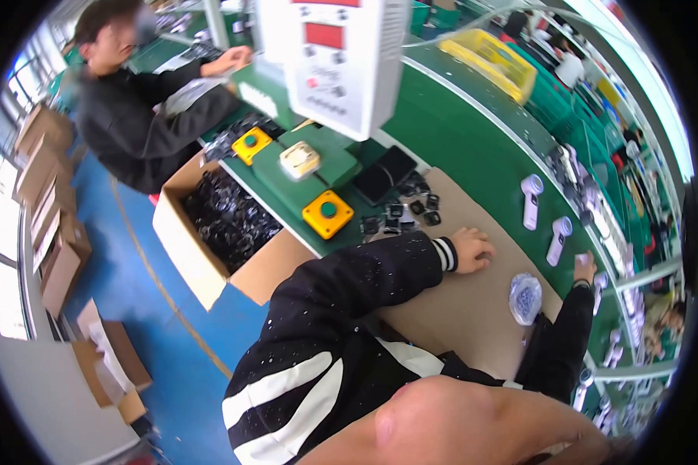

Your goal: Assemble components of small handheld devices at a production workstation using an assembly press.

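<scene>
My left hand [471, 250] rests on a brown cardboard sheet [442, 310], its fingers loosely bent and a little apart, with nothing seen in them. To its left lie several small black square parts [399, 215], some in clear bags. My right hand [587, 269] reaches out over the green belt at the right, its fingers closed round a small pale piece [582, 261] whose kind I cannot make out. Near that hand, two white-and-lilac handheld fans [556, 241] lie on the belt. A clear plastic bag of small parts [526, 299] sits on the cardboard between my arms.
A green press [306, 167] with two yellow-cased buttons [328, 210] and a white control box [345, 70] stands ahead. Beside it lies a black tablet-like slab [385, 175]. An open carton [202, 271] holds black parts. A co-worker [143, 116] works at far left. A yellow crate [488, 66] stands beyond.
</scene>
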`<state>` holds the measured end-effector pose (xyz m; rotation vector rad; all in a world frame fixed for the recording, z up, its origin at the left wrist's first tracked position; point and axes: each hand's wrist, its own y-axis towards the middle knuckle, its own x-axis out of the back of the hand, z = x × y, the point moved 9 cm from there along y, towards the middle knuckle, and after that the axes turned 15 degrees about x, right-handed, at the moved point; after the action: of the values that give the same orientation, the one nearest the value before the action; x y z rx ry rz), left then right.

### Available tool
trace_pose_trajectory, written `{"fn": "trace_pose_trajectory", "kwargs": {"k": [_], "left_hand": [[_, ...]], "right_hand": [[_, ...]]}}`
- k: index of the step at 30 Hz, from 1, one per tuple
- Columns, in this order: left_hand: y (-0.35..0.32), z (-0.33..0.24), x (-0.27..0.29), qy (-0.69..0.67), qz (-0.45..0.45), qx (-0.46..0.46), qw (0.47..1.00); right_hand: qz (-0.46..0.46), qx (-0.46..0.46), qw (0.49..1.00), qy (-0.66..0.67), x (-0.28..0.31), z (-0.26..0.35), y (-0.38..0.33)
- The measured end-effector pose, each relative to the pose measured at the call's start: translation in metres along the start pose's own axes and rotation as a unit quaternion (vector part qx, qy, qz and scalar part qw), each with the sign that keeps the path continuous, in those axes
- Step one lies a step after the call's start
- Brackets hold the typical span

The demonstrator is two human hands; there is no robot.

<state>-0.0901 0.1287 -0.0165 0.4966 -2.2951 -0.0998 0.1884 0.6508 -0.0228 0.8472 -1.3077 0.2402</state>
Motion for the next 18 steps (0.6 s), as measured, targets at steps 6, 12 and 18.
{"fn": "trace_pose_trajectory", "kwargs": {"k": [6,12,18], "left_hand": [[0.0,0.0,0.0,-0.02,-0.01,-0.004,1.0],[-0.034,-0.081,0.078,-0.033,-0.209,-0.108,0.971],[-0.051,-0.081,0.065,-0.164,-0.196,-0.154,0.955]], "right_hand": [[-0.042,-0.018,0.954,0.296,0.118,0.092,-0.004],[-0.005,0.102,0.879,0.466,0.234,0.309,-0.098],[0.122,0.075,0.733,0.665,0.218,0.426,-0.187]]}}
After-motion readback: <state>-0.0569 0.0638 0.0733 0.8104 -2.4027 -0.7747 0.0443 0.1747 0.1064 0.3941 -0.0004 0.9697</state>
